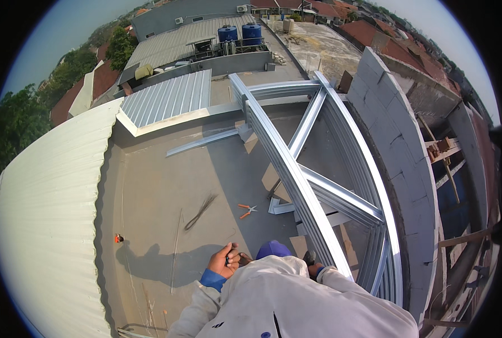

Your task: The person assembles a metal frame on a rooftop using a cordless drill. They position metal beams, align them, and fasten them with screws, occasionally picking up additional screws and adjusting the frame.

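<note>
The frame (pixel 296 173), a stack of shiny steel trusses, lies on the floor (pixel 161 186) alongside the single block wall (pixel 400 146), which stands to its right. Its near end runs under the person's sleeve (pixel 349 288) and is partly hidden. Two long rails, one far crosspiece and three diagonals can be counted on its top layer; the layers beneath are too tightly packed to count.

The left grip (pixel 224 262) is left of the frame's near end, fingers curled inward; whether anything small sits inside, I cannot tell. The right grip (pixel 314 268) is just beside the frame's left rail, mostly covered by the sleeve, beside a dark thing (pixel 309 257) that is hard to make out. I cannot tell whether it is closed, or on what. Between the two grips shows one purple thing (pixel 273 248), cut off by the shirt (pixel 285 293), its kind unclear.

Left of the frame lie one pair of orange-handled pliers (pixel 247 211), jaws apart, and, farther left, one bundle of wire (pixel 200 213). One long strip (pixel 203 142) lies left of the frame's far half; one short channel (pixel 282 208) lies close by its left rail. Several boards (pixel 299 249) show beside and under the frame, partly covered, so their number is uncertain. Two blue tanks (pixel 252 35) stand beyond the frame's far end.
</note>
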Available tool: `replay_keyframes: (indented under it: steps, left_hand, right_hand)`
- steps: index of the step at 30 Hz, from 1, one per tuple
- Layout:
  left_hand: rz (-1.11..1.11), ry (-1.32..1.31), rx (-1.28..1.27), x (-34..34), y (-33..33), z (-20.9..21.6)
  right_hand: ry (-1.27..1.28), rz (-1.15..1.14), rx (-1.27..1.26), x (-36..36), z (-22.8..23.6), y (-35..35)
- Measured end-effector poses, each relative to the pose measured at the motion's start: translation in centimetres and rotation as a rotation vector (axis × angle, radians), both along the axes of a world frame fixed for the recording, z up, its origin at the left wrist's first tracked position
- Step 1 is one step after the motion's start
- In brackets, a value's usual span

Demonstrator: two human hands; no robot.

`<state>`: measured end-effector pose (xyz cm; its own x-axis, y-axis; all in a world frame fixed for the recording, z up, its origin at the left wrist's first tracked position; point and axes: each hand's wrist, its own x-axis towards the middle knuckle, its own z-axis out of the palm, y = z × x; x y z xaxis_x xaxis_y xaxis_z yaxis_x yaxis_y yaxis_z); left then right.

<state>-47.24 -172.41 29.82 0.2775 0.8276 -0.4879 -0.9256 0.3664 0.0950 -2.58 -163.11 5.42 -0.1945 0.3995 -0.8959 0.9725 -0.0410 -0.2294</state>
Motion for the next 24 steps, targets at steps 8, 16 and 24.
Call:
replay_keyframes:
  steps: [8, 16, 24]
  left_hand:
    - [-0.275, 0.273, 0.036, -13.6, 19.5, -0.4]
    - [-0.381, 0.818, -0.214, -26.2, 34.9, -3.1]
    - [-0.378, 0.797, -0.301, -37.9, 44.9, -5.9]
  right_hand:
    - [0.031, 0.291, -0.012, -11.7, -0.1, 4.9]
    - [-0.057, 0.245, -0.021, -24.6, 0.5, 21.9]
    - [-0.169, -0.31, 0.181, -40.3, 6.0, 45.6]
